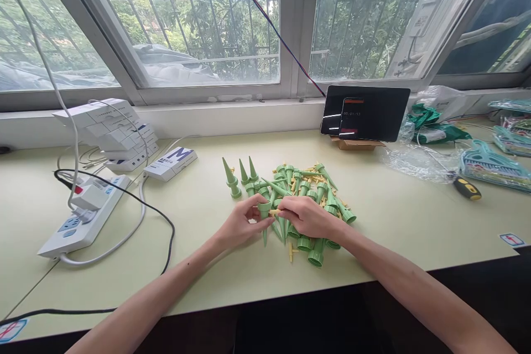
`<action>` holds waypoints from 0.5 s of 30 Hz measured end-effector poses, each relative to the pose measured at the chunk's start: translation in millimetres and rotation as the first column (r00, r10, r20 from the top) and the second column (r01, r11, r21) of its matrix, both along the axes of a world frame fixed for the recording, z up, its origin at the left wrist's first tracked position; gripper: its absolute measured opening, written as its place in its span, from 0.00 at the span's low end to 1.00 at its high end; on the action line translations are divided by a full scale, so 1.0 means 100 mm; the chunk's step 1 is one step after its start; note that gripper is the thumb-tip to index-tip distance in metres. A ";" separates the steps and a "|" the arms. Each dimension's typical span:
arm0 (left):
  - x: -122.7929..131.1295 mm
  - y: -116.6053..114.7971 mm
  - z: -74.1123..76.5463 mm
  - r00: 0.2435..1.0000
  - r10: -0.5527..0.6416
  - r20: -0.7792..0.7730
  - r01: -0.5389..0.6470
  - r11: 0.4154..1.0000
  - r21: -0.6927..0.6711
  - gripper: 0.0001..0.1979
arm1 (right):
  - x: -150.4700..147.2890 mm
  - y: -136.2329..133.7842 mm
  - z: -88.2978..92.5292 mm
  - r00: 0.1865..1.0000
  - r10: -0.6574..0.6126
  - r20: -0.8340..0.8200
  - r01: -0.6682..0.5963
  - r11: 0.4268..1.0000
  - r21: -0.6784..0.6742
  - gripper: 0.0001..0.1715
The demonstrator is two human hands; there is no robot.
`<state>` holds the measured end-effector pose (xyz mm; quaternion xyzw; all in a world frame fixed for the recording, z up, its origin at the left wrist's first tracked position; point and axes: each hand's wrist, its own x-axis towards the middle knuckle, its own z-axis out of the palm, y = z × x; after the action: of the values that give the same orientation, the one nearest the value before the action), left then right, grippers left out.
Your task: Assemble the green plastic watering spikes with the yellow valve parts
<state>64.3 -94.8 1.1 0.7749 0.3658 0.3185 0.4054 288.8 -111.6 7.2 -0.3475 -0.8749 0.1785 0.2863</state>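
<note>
Between the thumb and fingers of my left hand [244, 220] is a green plastic watering spike [264, 211], its point facing down. My right hand [309, 215] pinches a small yellow valve [274, 212], whose end meets the side of that spike; how deep it sits I cannot tell. Under and around my right hand lies a heap of green spikes [316, 254] mixed with yellow valves [315, 173]. A loose yellow valve [291, 253] rests in front of the heap. Beyond my left hand, several spikes [230, 178] stand point up.
On the left are a power strip [93, 224] with cables, stacked white boxes [120, 133] and a single white box [172, 164]. A tablet [373, 113] and a phone showing a timer stand at the back. Plastic packaging and a yellow-black tool [467, 188] lie right.
</note>
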 end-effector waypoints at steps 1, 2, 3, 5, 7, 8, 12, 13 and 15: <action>0.00 0.00 0.00 1.000 0.000 0.001 0.000 1.000 -0.002 0.16 | 0.00 0.00 0.00 1.000 0.002 0.002 -0.002 1.000 0.000 0.14; 0.00 0.00 0.00 1.000 0.000 0.002 0.000 1.000 -0.005 0.16 | 0.00 0.00 0.00 1.000 0.004 0.004 -0.004 1.000 0.000 0.14; 0.00 0.00 0.00 1.000 -0.001 0.002 0.001 1.000 -0.008 0.16 | 0.00 0.00 0.00 1.000 0.005 0.005 -0.005 1.000 -0.001 0.14; 0.00 0.00 0.01 1.000 -0.004 0.002 0.004 1.000 -0.015 0.16 | 0.00 0.00 0.00 1.000 0.006 0.007 -0.006 1.000 -0.003 0.15; 0.00 -0.01 0.01 1.000 -0.001 -0.001 0.001 1.000 -0.017 0.16 | 0.00 0.00 0.00 1.000 0.006 0.010 -0.006 1.000 -0.005 0.15; 0.00 -0.01 0.01 1.000 0.001 -0.003 -0.001 1.000 -0.017 0.16 | 0.00 0.00 0.01 1.000 0.006 0.012 -0.006 1.000 -0.006 0.15; 0.01 -0.02 0.02 1.000 0.006 -0.005 -0.006 1.000 -0.019 0.17 | 0.00 0.00 0.01 1.000 0.004 0.013 -0.004 1.000 -0.011 0.16; 0.01 -0.02 0.03 1.000 0.006 -0.003 -0.006 1.000 -0.024 0.17 | 0.00 0.00 0.01 1.000 0.003 0.008 -0.003 1.000 -0.016 0.16; 0.01 -0.01 0.04 1.000 0.004 0.012 -0.003 0.999 -0.039 0.17 | 0.00 -0.01 0.02 1.000 -0.001 -0.010 0.001 1.000 -0.027 0.16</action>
<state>65.2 -96.2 4.7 0.7641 0.3708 0.3167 0.4223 288.4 -112.2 9.0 -0.3507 -0.8708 0.1921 0.2860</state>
